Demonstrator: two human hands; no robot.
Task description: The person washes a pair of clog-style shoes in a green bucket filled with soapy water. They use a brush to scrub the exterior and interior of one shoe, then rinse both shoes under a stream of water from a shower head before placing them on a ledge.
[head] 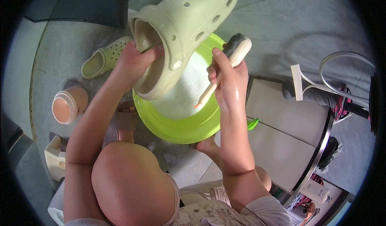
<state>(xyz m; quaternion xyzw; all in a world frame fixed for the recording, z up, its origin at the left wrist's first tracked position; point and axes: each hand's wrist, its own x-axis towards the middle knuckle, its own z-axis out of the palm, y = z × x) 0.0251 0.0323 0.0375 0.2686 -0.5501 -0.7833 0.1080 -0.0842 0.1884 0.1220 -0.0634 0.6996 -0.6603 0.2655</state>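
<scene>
My left hand (140, 58) grips a pale green perforated clog (188, 27) by its heel opening, with the fingers partly hidden inside. The clog hangs tilted above a lime green basin (181, 132) of foamy water (184, 96). To the right, over the basin's edge, my right hand (227, 70) is closed around the cream handle of a brush (239, 52); its dark bristle head is turned up and left. A second matching clog (104, 58) lies on the grey floor, left of the basin.
An orange-pink tub (69, 105) lies on the floor at left. At right are a white-topped cabinet (280, 111), a white squeegee (298, 81), a folded umbrella (319, 96) and a looped hose (346, 55). A bottle (315, 191) shows lower right.
</scene>
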